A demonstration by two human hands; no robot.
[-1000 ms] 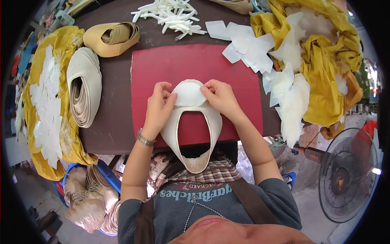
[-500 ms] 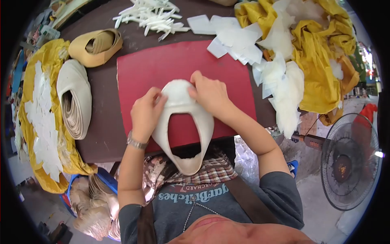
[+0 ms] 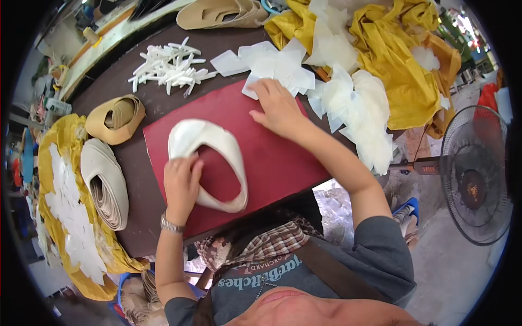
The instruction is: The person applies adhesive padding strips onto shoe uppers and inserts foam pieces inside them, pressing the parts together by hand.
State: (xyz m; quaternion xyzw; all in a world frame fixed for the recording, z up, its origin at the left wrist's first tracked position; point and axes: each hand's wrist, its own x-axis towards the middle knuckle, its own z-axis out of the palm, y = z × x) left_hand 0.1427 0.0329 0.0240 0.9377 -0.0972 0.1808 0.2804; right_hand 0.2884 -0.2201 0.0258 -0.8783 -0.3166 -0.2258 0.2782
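Observation:
A white shoe upper (image 3: 232,157) with a large oval opening lies on the red mat (image 3: 272,157). My left hand (image 3: 182,179), with a metal watch on its wrist, pinches the left edge of the upper beside the opening. A smooth white piece covers the rounded toe end above that hand. My right hand (image 3: 274,106) is off the upper, fingers spread, over the mat's back edge. Its fingertips are at the near side of a pile of thin white cut pieces (image 3: 277,65); nothing shows in its grasp.
Small white strips (image 3: 168,65) lie at the back. Rolled tan (image 3: 117,118) and cream (image 3: 103,182) uppers stand at the left, beside white pieces on yellow cloth (image 3: 51,133). More white pieces and yellow cloth (image 3: 399,70) lie right. A fan (image 3: 473,176) stands at the right.
My right hand has left the upper and reached forward to the white pieces. My left hand has shifted down the upper's left edge, and the upper has turned and moved left. The view has also turned.

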